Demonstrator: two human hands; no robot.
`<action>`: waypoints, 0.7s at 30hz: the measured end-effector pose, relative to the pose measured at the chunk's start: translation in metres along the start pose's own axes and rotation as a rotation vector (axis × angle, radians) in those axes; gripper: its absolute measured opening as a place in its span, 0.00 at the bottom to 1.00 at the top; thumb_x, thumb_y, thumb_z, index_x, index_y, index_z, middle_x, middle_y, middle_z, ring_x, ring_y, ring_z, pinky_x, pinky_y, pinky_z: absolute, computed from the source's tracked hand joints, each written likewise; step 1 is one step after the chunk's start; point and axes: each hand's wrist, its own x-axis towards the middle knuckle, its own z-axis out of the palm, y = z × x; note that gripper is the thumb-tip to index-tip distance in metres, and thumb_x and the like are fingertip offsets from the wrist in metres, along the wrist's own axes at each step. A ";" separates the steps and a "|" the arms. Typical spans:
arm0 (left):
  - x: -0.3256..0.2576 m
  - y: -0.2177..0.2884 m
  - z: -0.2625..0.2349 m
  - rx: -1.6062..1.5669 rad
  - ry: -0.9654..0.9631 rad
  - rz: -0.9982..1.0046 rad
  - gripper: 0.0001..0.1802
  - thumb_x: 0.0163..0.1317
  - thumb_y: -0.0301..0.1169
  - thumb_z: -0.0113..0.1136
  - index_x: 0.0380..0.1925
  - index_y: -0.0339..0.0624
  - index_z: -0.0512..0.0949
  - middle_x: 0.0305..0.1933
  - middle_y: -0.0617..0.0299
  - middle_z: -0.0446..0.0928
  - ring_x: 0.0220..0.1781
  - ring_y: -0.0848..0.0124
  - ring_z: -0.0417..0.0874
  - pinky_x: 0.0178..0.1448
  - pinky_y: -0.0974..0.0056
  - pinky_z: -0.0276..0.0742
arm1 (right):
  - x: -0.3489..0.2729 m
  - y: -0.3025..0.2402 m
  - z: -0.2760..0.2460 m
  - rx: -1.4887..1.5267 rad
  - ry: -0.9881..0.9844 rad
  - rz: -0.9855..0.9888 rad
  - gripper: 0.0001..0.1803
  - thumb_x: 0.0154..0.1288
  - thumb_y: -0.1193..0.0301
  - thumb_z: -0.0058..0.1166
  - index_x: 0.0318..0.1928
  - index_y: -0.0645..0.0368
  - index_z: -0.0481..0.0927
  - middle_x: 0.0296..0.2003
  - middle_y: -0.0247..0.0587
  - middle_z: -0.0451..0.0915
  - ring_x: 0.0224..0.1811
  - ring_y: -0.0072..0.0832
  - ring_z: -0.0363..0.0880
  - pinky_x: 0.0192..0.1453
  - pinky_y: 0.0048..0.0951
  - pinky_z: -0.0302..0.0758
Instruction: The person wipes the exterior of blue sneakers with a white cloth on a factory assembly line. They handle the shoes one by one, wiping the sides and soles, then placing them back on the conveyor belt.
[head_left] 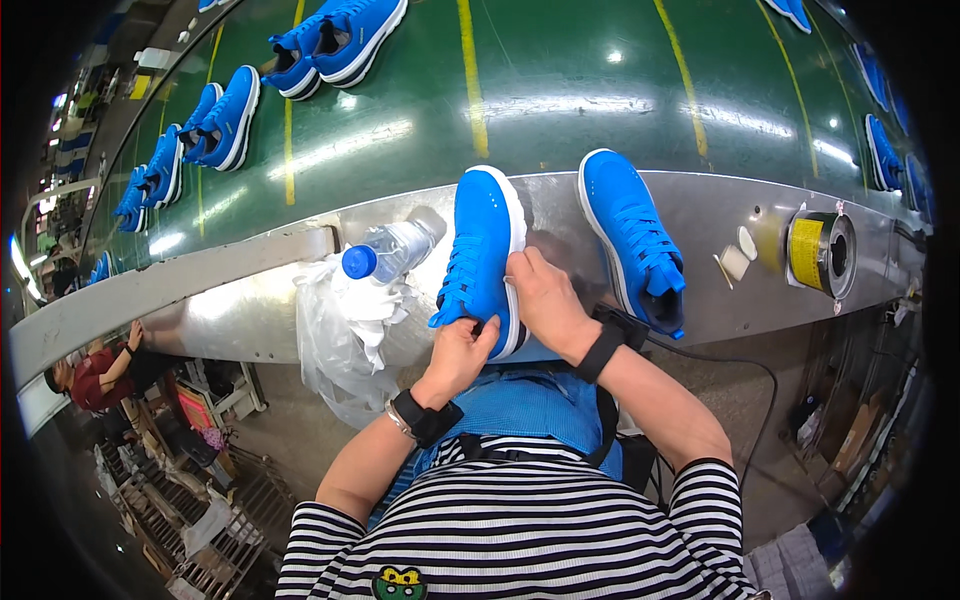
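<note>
Blue sneaker (483,255), centre of frame, toe pointing to the upper edge, lying on the steel ledge (720,215) in front of the green conveyor belt (560,90). Left hand (458,352) closed around the heel end, fingers curled under the collar. Right hand (540,300) pressed on the right flank, fingertips at the white sole edge, thumb side against the upper; closed on the shoe, not open.

Handling, as judged: light, soft knit-like upper that yields under pressure, stiffer rubber sole with a smooth white rim. Glossy toe likely slippery. Firmest hold at heel counter and sole edge; laces loose enough to snag.

Surroundings: second blue sneaker (632,250) just right of the right hand, apart from the first. Clear water bottle (392,250) with blue cap lying just left, on a crumpled plastic bag (345,330). Yellow tape roll (815,250) at centre right, small pale pads (738,255) beside it. Further sneaker pairs (335,40) on the belt, upper left. Black cable (720,362) trailing from the right wrist, liable to catch. Another person (100,375) at lower left, well apart.
</note>
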 end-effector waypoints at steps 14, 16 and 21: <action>0.001 -0.009 0.001 0.038 0.020 0.072 0.12 0.59 0.31 0.54 0.22 0.33 0.75 0.15 0.65 0.68 0.19 0.78 0.65 0.23 0.68 0.62 | 0.004 0.003 -0.004 -0.001 -0.104 -0.101 0.07 0.53 0.78 0.47 0.33 0.63 0.66 0.32 0.49 0.69 0.34 0.44 0.74 0.36 0.40 0.73; 0.000 -0.010 0.000 0.040 0.004 0.074 0.12 0.61 0.31 0.53 0.23 0.34 0.75 0.16 0.69 0.67 0.20 0.82 0.64 0.23 0.70 0.61 | 0.005 0.002 -0.010 -0.031 -0.182 -0.143 0.06 0.54 0.78 0.47 0.33 0.63 0.66 0.32 0.49 0.69 0.35 0.45 0.74 0.36 0.41 0.72; 0.002 -0.015 -0.002 0.108 -0.058 -0.049 0.12 0.61 0.32 0.53 0.23 0.34 0.74 0.17 0.69 0.67 0.20 0.82 0.64 0.24 0.70 0.61 | 0.005 -0.004 0.007 -0.079 -0.054 0.021 0.08 0.53 0.78 0.47 0.34 0.63 0.66 0.33 0.50 0.69 0.35 0.45 0.73 0.37 0.43 0.71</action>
